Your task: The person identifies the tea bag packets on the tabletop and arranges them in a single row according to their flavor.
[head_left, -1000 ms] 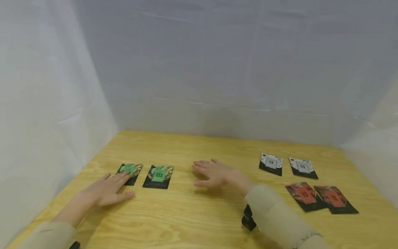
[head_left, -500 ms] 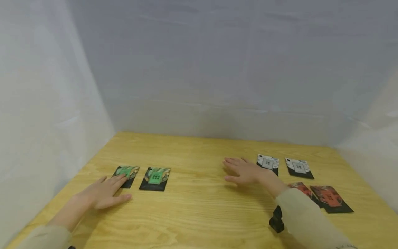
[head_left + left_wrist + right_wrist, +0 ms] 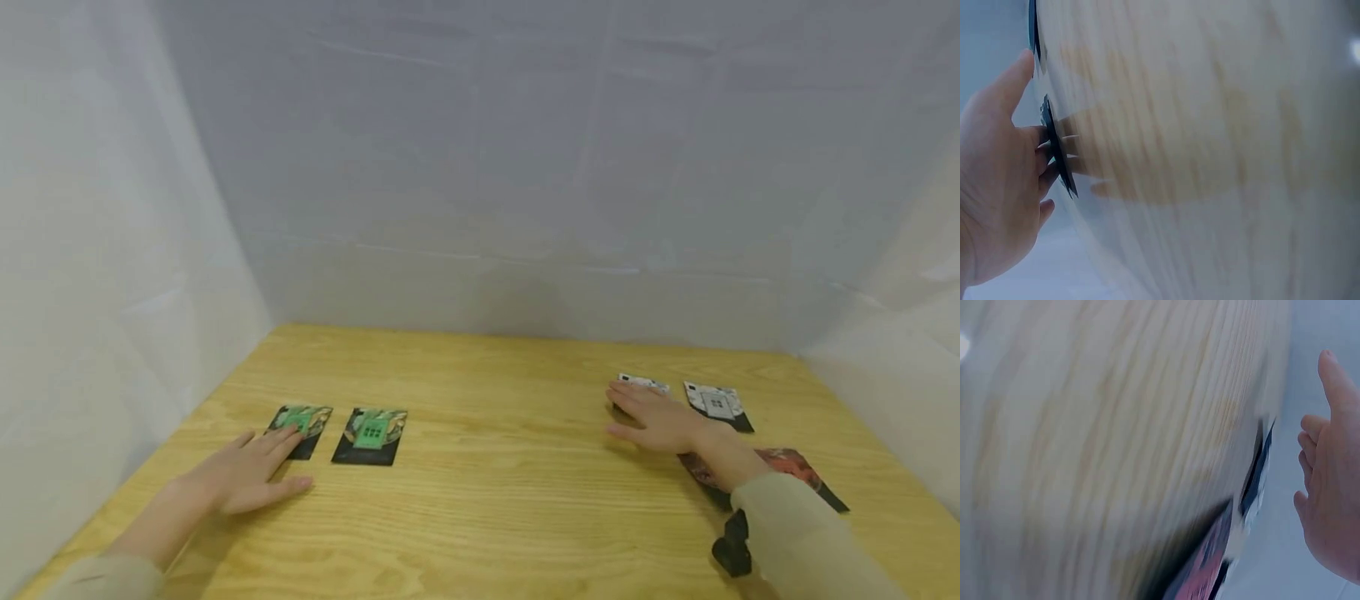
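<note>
My left hand (image 3: 236,471) rests its straight fingertips on the left one of two flat green-and-black packets (image 3: 318,419), partly covering it. Just right of it lies the other green packet (image 3: 372,433), untouched. In the left wrist view the fingers reach to the dark packet (image 3: 1059,153) at the table surface. My right hand (image 3: 663,423), fingers extended, is over the left white-and-black packet (image 3: 639,380), hiding most of it. The right wrist view has this hand (image 3: 1338,478) raised above the table, holding nothing.
A second white packet (image 3: 717,404) lies to the right of the right hand. Two red-and-black packets are nearer me, the left one (image 3: 696,471) half hidden by the right wrist, the right one (image 3: 791,465) by the sleeve. White sheeting (image 3: 480,167) encloses the wooden table (image 3: 480,500).
My right hand has moved right, from the middle of the table to over the left white packet. The left hand has stayed on the green packet; the head view has shifted slightly.
</note>
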The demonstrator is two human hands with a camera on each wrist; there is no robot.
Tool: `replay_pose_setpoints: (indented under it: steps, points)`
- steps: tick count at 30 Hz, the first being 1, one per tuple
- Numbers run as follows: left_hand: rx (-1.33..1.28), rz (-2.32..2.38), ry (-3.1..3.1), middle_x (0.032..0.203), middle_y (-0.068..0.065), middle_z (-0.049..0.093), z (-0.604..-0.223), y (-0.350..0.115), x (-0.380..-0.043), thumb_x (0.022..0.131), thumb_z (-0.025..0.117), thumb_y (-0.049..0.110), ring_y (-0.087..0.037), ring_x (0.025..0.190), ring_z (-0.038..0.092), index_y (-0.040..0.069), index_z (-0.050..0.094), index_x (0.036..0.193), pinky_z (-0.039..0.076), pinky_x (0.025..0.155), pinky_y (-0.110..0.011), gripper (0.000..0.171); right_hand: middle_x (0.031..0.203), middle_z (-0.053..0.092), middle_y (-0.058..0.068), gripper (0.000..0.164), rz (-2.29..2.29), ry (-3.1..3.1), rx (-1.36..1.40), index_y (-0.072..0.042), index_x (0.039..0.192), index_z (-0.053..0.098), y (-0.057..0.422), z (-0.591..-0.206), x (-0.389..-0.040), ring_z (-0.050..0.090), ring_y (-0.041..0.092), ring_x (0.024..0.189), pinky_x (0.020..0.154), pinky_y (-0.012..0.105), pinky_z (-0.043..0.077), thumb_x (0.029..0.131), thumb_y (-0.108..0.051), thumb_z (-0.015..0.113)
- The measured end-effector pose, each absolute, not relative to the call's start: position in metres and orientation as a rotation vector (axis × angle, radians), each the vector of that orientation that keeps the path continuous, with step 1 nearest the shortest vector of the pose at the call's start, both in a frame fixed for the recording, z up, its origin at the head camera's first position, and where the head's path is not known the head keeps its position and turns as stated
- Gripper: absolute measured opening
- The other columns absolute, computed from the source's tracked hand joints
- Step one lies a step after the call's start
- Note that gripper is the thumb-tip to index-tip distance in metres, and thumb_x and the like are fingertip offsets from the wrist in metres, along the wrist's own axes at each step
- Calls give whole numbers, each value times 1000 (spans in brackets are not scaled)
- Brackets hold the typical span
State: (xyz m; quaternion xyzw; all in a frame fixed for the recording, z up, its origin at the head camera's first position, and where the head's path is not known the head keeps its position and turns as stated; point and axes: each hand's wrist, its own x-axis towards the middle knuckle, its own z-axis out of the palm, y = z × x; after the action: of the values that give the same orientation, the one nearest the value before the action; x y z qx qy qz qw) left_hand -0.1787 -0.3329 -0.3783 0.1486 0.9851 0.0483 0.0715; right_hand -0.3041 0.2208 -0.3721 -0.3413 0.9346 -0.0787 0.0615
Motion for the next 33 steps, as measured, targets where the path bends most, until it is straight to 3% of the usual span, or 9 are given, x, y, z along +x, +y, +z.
replay_pose_setpoints:
  steps: [21,33]
  points:
    - [453,148,2967,143,-30,29,-377,-330,-172,91,46,54,-48,129,27,-11,33,138,15,106,-61,81,149,17,26,77,-254,2773,-758,1,145,26,265,-364,-300,14,47,134,105,65,9,94,-54,41]
    - [470,129,2989,142,-30,30,-375,-328,-171,91,46,55,-47,129,28,-11,34,137,16,106,-60,81,149,18,26,71,-260,2708,-762,1,145,27,266,-366,-299,18,48,133,102,65,18,96,-49,40]
